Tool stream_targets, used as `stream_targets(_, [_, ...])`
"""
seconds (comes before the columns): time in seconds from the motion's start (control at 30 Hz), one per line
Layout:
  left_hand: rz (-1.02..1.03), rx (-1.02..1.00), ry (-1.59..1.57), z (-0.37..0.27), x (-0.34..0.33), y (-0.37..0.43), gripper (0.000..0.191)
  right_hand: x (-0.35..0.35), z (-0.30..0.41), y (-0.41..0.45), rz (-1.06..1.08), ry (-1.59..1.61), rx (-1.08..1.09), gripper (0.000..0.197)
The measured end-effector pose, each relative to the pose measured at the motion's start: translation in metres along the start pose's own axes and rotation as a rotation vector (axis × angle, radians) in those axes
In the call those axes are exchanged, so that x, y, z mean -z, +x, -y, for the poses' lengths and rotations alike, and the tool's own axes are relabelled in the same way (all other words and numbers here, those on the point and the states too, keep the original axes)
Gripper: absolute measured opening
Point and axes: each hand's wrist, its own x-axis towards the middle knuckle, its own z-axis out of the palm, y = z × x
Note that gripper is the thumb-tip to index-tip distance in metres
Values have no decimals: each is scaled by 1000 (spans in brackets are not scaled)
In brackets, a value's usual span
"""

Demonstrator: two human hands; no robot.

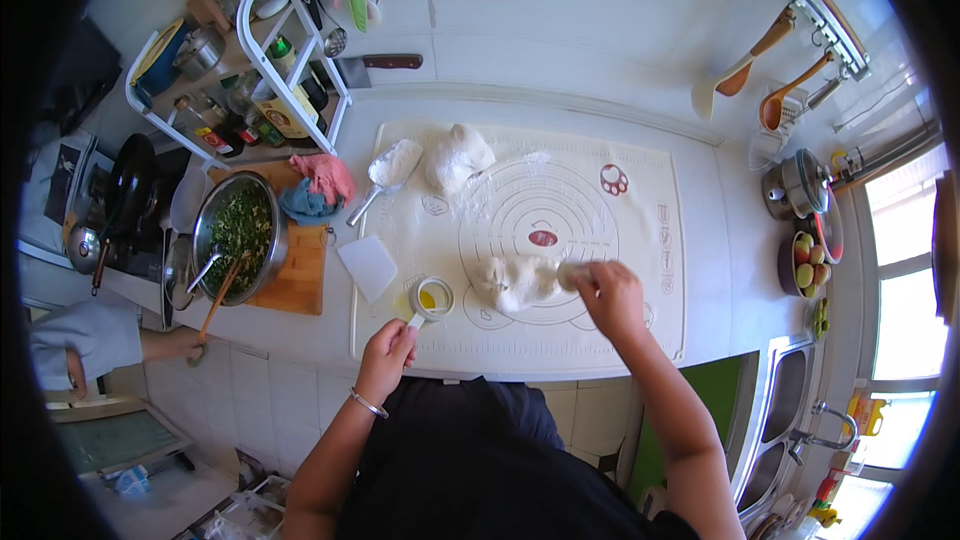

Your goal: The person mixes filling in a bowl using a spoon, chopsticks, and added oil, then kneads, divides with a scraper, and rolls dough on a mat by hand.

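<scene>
My left hand (390,351) grips the pale handle of a small round cup (435,298) with yellow oil in it, near the front left of a silicone pastry mat (645,195). In my right hand (613,298) is a small, rounded, greyish-beige object (571,277), partly covered by the fingers; its kind is unclear. It is at the right end of a lumpy, elongated piece of dough (517,283) and seems to touch it. Farther back on the mat lies a larger floured dough lump (459,157). A metal scoop (390,169) full of flour rests beside that lump.
A white scraper (367,268) lies across the mat's left edge. Beyond it, a steel bowl (279,240) of chopped green filling stands on a wooden board (304,285), with pink and blue cloths (319,184) behind. Another person's hand (184,345) is at the left. A sink (787,394) is right.
</scene>
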Motion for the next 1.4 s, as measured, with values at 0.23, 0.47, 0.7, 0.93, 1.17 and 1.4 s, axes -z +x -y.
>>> stream_targets(0.23, [7,33,-16,6,-1,-4,23,-13,11,-18,-30,26,20,13])
stream_targets(0.47, [74,-19,-6,8,-8,8,20,-14,17,-16,-43,119,8,9])
stream_targets(0.7, [39,-111,297,-7,-19,20,21,7,25,-20,-162,361,-111,13])
stream_targets(0.93, [51,-412,667,-57,-41,13,19,0,48,0,-99,137,555,25])
stream_targets(1.17, [70,-607,860,-61,-50,18,22,-16,45,-6,42,143,447,26])
stream_targets(1.4, [164,-73,219,-20,-38,26,20,-19,8,-15,34,1048,-667,22])
